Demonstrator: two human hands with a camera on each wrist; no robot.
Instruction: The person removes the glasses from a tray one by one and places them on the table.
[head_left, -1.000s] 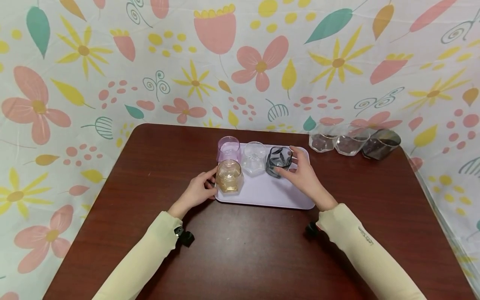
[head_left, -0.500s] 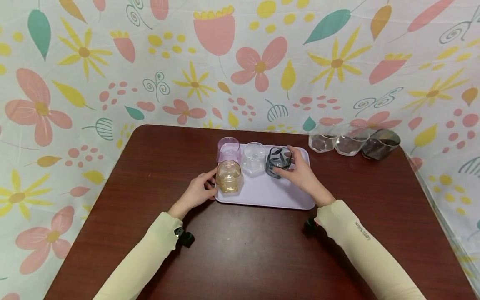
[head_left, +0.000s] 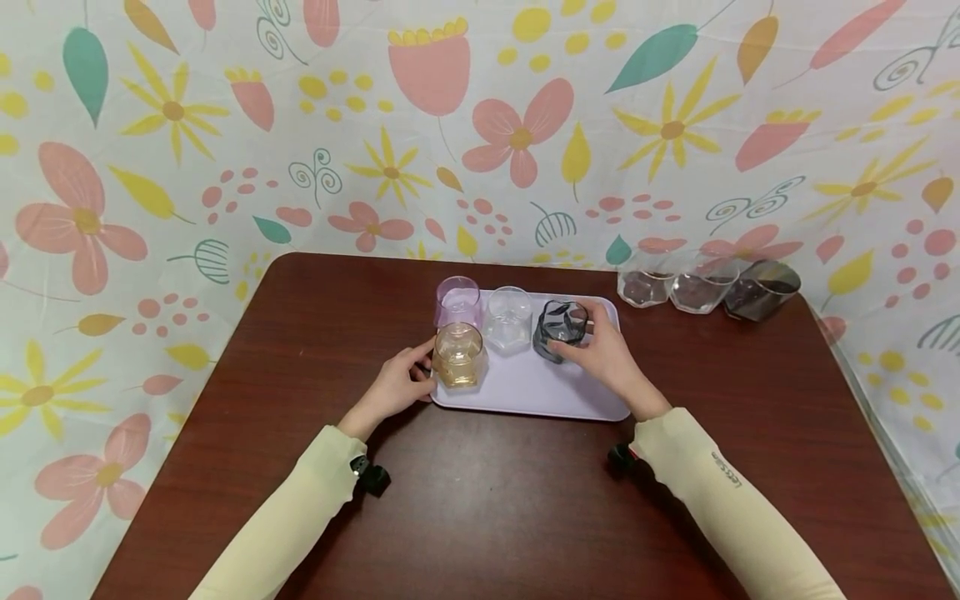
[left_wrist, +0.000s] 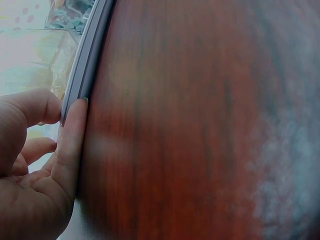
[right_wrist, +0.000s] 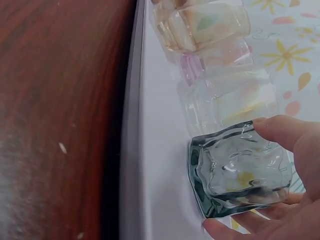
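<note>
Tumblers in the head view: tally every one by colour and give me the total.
Clear tumblers: 3
Smoky grey tumblers: 2
Amber tumbler: 1
Pale purple tumbler: 1
Total: 7

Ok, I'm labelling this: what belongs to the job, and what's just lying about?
Job, probably:
grey faceted glass, in right hand
lilac rectangular tray, left hand touching
amber faceted glass
purple round-rimmed glass
clear faceted glass

Lying about, seemingly:
two clear faceted glasses
dark grey faceted glass, far right
</note>
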